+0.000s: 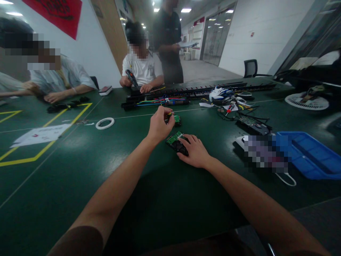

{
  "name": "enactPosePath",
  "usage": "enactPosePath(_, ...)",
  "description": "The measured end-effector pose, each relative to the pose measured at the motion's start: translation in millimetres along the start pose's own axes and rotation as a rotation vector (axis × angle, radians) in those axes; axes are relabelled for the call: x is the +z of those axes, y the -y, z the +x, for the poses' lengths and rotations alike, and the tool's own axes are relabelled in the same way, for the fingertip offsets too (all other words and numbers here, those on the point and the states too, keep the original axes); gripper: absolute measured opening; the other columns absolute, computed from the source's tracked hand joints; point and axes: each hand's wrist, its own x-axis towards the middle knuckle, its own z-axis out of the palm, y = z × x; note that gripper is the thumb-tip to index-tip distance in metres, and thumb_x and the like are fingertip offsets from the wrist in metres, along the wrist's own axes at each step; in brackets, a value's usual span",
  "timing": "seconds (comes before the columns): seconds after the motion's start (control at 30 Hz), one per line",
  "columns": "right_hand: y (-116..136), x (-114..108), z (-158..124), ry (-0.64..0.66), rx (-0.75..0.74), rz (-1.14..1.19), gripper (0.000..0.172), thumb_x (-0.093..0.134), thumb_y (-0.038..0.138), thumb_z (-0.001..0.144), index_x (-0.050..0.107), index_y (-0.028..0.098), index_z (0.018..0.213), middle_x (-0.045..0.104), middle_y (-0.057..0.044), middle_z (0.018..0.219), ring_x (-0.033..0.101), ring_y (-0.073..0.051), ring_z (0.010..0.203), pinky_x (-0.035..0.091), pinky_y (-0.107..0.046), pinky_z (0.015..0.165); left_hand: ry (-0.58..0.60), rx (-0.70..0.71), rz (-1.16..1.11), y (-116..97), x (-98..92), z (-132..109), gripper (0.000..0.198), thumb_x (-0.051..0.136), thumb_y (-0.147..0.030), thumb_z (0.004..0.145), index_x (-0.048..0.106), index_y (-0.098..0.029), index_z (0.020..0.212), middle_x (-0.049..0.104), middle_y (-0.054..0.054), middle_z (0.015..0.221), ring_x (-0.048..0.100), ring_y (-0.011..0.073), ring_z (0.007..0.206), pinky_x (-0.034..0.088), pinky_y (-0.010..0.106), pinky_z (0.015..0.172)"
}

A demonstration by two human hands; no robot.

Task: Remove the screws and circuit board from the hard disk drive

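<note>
My right hand (195, 151) lies over a hard drive (174, 139) on the green table, thumb on its near side and fingers across its top. The drive has a green circuit board and a black body, partly hidden under the hand. Just beyond it, my left hand (160, 124) is raised with thumb and fingers pinched together. A small dark and yellow thing shows at those fingertips, too small to name. Behind the left fingers sits a second green circuit board piece (177, 120), partly covered from view.
A white tape ring (105, 123) lies left. Black bars with coloured wires (160, 102) stretch across the back. At right are a glove (221, 94), a red screwdriver (229, 109), another drive (253, 125), a blurred-out phone (263, 153) and a blue tray (314, 153). Several people are opposite.
</note>
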Motion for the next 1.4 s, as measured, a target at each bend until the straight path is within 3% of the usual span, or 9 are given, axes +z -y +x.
enactPosePath(0.23,1.0,-2.1,0.0,0.011,0.009,-0.001,0.071,0.056,0.061,0.097,0.051,0.019,0.154,0.046,-0.018,0.158,0.040,-0.041,0.143,0.040,-0.058,0.112,0.032,-0.023,0.015,-5.7,-3.8,3.0,0.014,0.073,-0.026,0.093,0.063,-0.023,0.103,0.071,0.002,0.098,0.068,0.0161,0.087,0.054,0.026,0.070)
enactPosePath(0.47,1.8,-3.9,0.5,0.036,0.029,0.003,0.071,0.055,0.062,0.097,0.050,0.021,0.155,0.045,-0.018,0.160,0.037,-0.042,0.145,0.039,-0.059,0.113,0.131,-0.236,-0.401,-2.9,1.0,4.0,0.015,0.073,-0.030,0.094,0.062,-0.023,0.103,0.066,-0.001,0.085,0.064,0.0125,0.072,0.058,0.022,0.059)
enactPosePath(0.6,1.3,-3.5,0.2,0.029,0.021,0.008,0.071,0.056,0.061,0.097,0.050,0.020,0.155,0.045,-0.018,0.159,0.039,-0.042,0.144,0.041,-0.059,0.112,0.166,-0.324,-0.537,-4.4,2.3,4.4,0.016,0.072,-0.031,0.094,0.063,-0.022,0.103,0.070,0.002,0.091,0.066,0.0128,0.076,0.059,0.021,0.058)
enactPosePath(0.8,0.7,-3.0,-0.2,0.016,0.019,0.021,0.070,0.058,0.061,0.096,0.051,0.022,0.154,0.046,-0.017,0.159,0.039,-0.042,0.144,0.041,-0.061,0.112,0.153,-0.369,-0.556,-7.4,3.6,4.9,0.012,0.069,-0.029,0.095,0.065,-0.021,0.103,0.075,0.006,0.101,0.070,0.0154,0.089,0.058,0.021,0.061)
enactPosePath(1.07,1.0,-3.4,0.2,0.008,0.004,0.020,0.070,0.059,0.060,0.096,0.051,0.021,0.154,0.046,-0.018,0.158,0.039,-0.042,0.143,0.041,-0.059,0.111,0.151,-0.423,-0.544,-6.7,0.9,6.2,0.013,0.069,-0.028,0.093,0.075,-0.024,0.104,0.068,0.003,0.094,0.064,0.0136,0.081,0.057,0.019,0.057)
enactPosePath(1.27,1.0,-3.0,0.0,-0.001,0.000,0.008,0.069,0.058,0.059,0.097,0.052,0.019,0.153,0.047,-0.019,0.157,0.042,-0.043,0.141,0.042,-0.059,0.109,0.228,-0.530,-0.796,-10.6,1.3,7.2,0.014,0.058,-0.024,0.100,0.069,-0.024,0.109,0.068,0.005,0.103,0.069,0.0152,0.092,0.066,0.033,0.079)
enactPosePath(1.4,0.7,-2.4,-0.1,-0.001,0.008,0.000,0.069,0.058,0.060,0.096,0.051,0.021,0.154,0.047,-0.018,0.158,0.040,-0.043,0.143,0.042,-0.061,0.110,0.221,-0.541,-0.781,-10.7,0.6,8.3,0.013,0.055,-0.024,0.102,0.068,-0.024,0.107,0.069,0.005,0.102,0.070,0.0157,0.094,0.067,0.036,0.082)
